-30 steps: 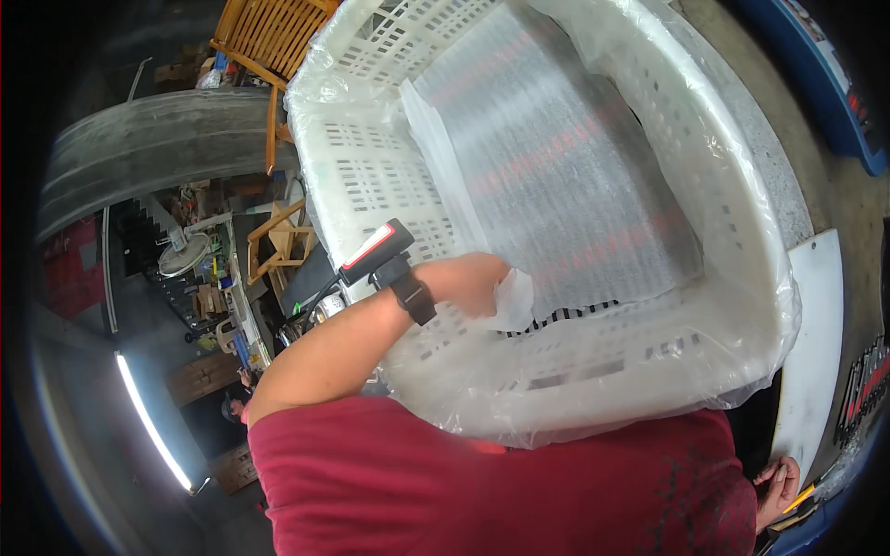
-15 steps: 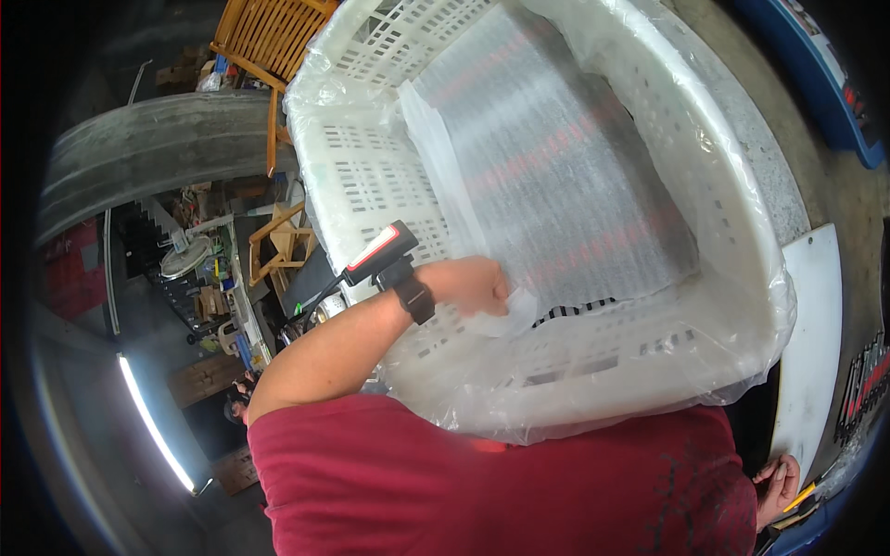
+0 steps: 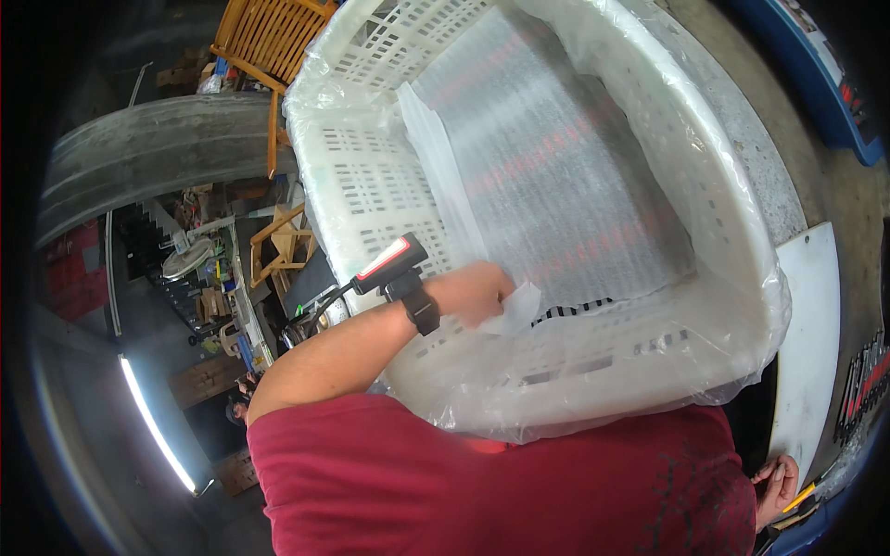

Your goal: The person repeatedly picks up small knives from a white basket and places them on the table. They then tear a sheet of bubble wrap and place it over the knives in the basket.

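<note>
My left hand (image 3: pixel 475 293) is closed on the near corner of a thin white foam sheet (image 3: pixel 522 306), inside a large white plastic basket (image 3: pixel 369 176). This sheet forms a strip along the left side of a translucent grey sheet with red markings (image 3: pixel 556 157), which covers most of the basket's contents. Black-and-white striped edges (image 3: pixel 573 309) of the things beneath peek out by my left hand; the rest of them is hidden. At the lower right, my right hand (image 3: pixel 779 484) has its fingers curled together beside a white board (image 3: pixel 808 343). Whatever it may hold cannot be made out.
Clear plastic film (image 3: pixel 640 394) lines the basket and hangs over its rim. Beyond it on the right are a blue bin (image 3: pixel 816 83) and a row of metal tools (image 3: pixel 862 380). A wooden folding chair (image 3: pixel 269 42) stands at the far left, with cluttered shelves below it.
My left hand has shifted slightly to the right, and the foam corner in it stands a little higher. My right hand has stayed in place.
</note>
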`<move>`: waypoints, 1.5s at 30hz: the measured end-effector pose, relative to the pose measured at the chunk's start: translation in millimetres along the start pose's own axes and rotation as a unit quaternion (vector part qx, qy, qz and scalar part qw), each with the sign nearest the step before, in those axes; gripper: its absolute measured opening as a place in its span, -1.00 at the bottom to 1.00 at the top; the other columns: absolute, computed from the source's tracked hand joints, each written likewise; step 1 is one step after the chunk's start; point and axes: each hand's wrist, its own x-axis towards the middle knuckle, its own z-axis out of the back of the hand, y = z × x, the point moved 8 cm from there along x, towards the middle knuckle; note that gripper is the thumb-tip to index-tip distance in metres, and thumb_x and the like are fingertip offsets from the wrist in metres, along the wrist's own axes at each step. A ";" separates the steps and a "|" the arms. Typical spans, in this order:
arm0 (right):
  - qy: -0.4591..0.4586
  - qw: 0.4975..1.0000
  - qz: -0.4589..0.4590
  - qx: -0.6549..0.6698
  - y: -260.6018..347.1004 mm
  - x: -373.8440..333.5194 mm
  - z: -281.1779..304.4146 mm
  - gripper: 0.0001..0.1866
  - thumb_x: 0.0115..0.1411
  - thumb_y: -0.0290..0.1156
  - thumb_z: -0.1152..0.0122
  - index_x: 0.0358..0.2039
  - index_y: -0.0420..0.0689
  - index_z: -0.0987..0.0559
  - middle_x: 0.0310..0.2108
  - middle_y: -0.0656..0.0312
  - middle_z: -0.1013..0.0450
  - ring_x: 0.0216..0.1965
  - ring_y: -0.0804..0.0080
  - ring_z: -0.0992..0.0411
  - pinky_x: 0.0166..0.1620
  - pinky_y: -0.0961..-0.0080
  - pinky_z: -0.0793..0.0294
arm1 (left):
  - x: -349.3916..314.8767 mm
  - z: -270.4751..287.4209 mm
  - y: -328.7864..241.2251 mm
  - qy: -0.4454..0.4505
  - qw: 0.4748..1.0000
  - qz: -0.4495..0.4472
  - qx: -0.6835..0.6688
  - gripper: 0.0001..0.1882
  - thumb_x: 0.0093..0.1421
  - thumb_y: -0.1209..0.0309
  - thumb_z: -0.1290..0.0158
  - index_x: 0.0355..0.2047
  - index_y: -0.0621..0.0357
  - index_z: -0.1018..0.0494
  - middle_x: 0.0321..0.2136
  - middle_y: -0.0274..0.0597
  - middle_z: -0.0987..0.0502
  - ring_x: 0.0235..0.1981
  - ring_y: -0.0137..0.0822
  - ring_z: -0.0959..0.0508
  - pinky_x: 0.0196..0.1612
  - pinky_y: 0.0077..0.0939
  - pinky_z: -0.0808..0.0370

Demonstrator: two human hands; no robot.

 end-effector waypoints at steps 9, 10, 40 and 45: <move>-0.004 1.000 0.008 0.003 0.2 -0.4 -1.6 -0.79 0.16 -0.44 0.06 -0.22 -0.27 -0.37 -0.63 0.27 -0.26 -0.62 0.63 -0.19 -0.56 0.78 -0.18 | -1.6 23.1 12.5 -0.091 0.985 0.013 -0.145 -0.96 -0.11 0.60 0.04 -0.59 0.34 -0.38 -0.65 -0.26 -0.40 -0.62 -0.51 -0.46 -0.55 -0.67 -0.45; -0.006 1.000 0.007 0.002 0.0 -0.3 -1.2 -0.79 0.16 -0.44 0.06 -0.21 -0.27 -0.37 -0.63 0.27 -0.26 -0.62 0.63 -0.19 -0.56 0.78 -0.18 | -2.3 23.6 14.9 -0.095 0.981 0.012 -0.170 -0.97 -0.11 0.61 0.03 -0.59 0.32 -0.38 -0.65 -0.28 -0.40 -0.61 -0.52 -0.45 -0.54 -0.67 -0.45; 0.007 1.000 0.016 0.019 0.0 1.2 -5.0 -0.80 0.16 -0.45 0.07 -0.23 -0.28 -0.37 -0.63 0.26 -0.26 -0.62 0.63 -0.19 -0.56 0.77 -0.19 | -17.8 -32.4 0.3 0.027 0.990 -0.083 0.115 -0.60 -0.10 0.61 0.16 -0.17 0.19 -0.37 -0.31 -0.01 -0.46 -0.24 -0.11 -0.44 -0.20 -0.38 -0.36; 0.012 1.000 0.024 0.009 2.5 1.3 -7.7 -0.80 0.16 -0.45 0.07 -0.23 -0.28 -0.37 -0.63 0.25 -0.26 -0.62 0.63 -0.19 -0.55 0.77 -0.18 | -17.5 -35.3 5.6 0.059 0.990 -0.060 0.116 -0.58 -0.03 0.61 0.19 -0.09 0.21 -0.31 -0.21 0.07 -0.42 -0.13 -0.05 -0.40 -0.10 -0.36 -0.33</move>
